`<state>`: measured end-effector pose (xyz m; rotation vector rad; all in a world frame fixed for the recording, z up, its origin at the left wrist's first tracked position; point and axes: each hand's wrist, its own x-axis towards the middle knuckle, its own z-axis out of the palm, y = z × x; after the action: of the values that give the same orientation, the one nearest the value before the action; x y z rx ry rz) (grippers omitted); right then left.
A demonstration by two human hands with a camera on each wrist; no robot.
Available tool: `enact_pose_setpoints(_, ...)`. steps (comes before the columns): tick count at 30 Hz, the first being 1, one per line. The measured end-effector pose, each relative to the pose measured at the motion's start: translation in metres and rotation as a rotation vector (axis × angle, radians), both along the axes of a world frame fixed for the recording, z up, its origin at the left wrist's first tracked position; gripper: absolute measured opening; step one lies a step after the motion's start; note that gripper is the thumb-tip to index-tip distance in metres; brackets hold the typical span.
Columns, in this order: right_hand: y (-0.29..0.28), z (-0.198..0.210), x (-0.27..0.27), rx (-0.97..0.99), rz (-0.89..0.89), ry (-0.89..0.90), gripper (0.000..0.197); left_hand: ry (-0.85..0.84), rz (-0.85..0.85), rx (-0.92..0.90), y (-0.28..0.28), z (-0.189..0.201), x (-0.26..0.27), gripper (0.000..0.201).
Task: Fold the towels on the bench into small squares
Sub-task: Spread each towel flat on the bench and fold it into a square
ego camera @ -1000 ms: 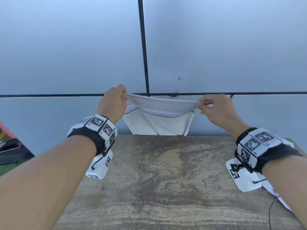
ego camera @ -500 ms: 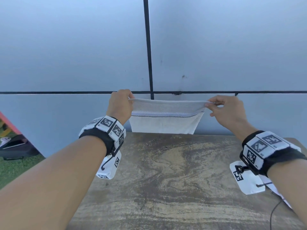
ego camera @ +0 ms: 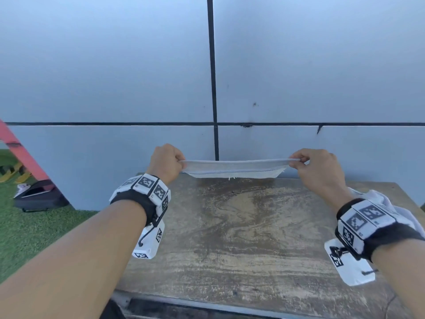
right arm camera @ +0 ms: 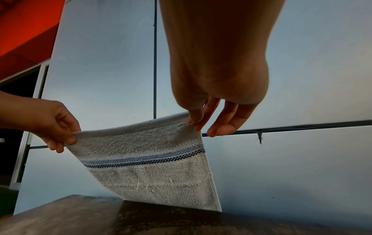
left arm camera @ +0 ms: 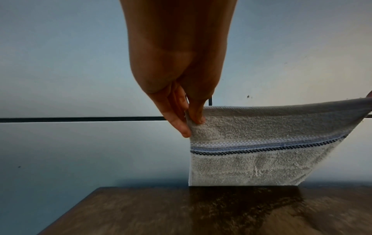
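A small white towel (ego camera: 234, 169) with a blue and black woven stripe hangs stretched between my two hands above the far edge of the wooden bench (ego camera: 241, 226). My left hand (ego camera: 169, 163) pinches its top left corner, and my right hand (ego camera: 305, 162) pinches the top right corner. In the left wrist view the towel (left arm camera: 271, 151) hangs down with its bottom edge at the bench top, thumb and fingers (left arm camera: 198, 117) clamped on the corner. The right wrist view shows the towel (right arm camera: 149, 162) drooping slightly along its top edge, with its lower end at the bench edge.
More white cloth (ego camera: 386, 203) lies at the bench's right edge, partly behind my right wrist. A grey panelled wall (ego camera: 299, 77) stands right behind the bench. Green turf (ego camera: 34, 231), a dark bag (ego camera: 39, 196) and a red beam (ego camera: 20, 153) are to the left.
Both hands have carried the towel lower and toward the bench; its lower edge now reaches the bench top. The grip on both corners is unchanged.
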<state>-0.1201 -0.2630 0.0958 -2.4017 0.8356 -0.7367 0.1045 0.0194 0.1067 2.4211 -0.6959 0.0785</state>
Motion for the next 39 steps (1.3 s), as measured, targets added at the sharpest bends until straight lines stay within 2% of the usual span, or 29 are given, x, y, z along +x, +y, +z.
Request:
enact_pose_setpoints(6, 0.026, -0.005, -0.040, 0.036, 0.015, -0.021, 0.015, 0.062, -0.032, -0.008, 0.032, -0.007, -0.039, 0.008)
enact_pose_setpoints(12, 0.055, -0.011, -0.077, 0.114, 0.088, -0.103, 0.005, 0.193, -0.071, -0.111, 0.061, -0.011, -0.087, 0.015)
enact_pose_setpoints(17, 0.075, -0.017, -0.106, 0.144, 0.178, -0.156, 0.018, 0.261, -0.094, -0.264, 0.086, -0.011, -0.120, 0.018)
enact_pose_setpoints(22, 0.090, -0.012, -0.126, 0.134, 0.168, -0.114, 0.011, 0.212, -0.122, -0.185, 0.103, -0.005, -0.142, 0.030)
enact_pose_setpoints(27, 0.101, 0.001, -0.144, 0.154, 0.183, 0.004, 0.008, 0.266, -0.148, -0.071, 0.121, -0.002, -0.151, 0.028)
enact_pose_setpoints(32, 0.107, 0.008, -0.157, 0.420, 0.289, 0.217, 0.009, 0.496, -0.159, 0.022, 0.132, -0.009, -0.158, 0.017)
enact_pose_setpoints(36, 0.111, 0.011, -0.161, 0.528, 0.365, 0.484, 0.015, 0.650, -0.192, 0.196, 0.134, -0.021, -0.156, 0.018)
enact_pose_setpoints(39, 0.107, 0.006, -0.157, 0.602, 0.400, 0.565, 0.016, 0.728, -0.177, 0.217, 0.131, -0.029, -0.153, 0.021)
